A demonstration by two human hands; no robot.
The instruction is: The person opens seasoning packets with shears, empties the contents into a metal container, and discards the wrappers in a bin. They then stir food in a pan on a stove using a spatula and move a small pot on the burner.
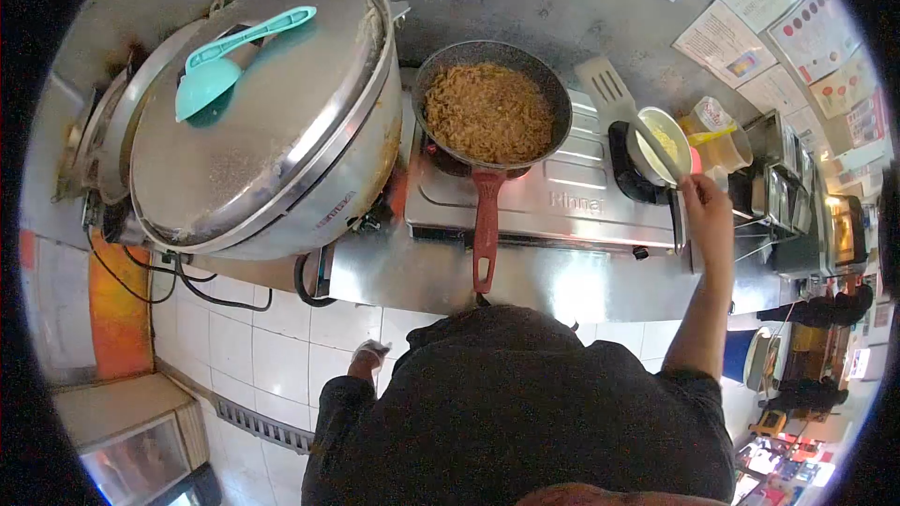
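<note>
My right hand (705, 201) is closed around the handle end of a slotted turner (607, 89), whose grey blade points to the back left. The turner lies across a small pale saucepan (645, 157) with yellowish contents, on the right burner. To the left, a dark speckled frying pan (568, 120) holds browned, shredded-looking food (492, 112), and its red handle (486, 225) points towards me. My left hand (371, 350) hangs low by my side above the floor, with something whitish over it; its fingers are too small and unclear to read.
A large lidded cooker (319, 215) stands at left, with a turquoise ladle (211, 84) on its lid. Both pans sit on a silver two-burner stove (553, 215). A plastic jug (731, 145) and metal containers (778, 187) stand at right. Cables (225, 305) hang below the counter.
</note>
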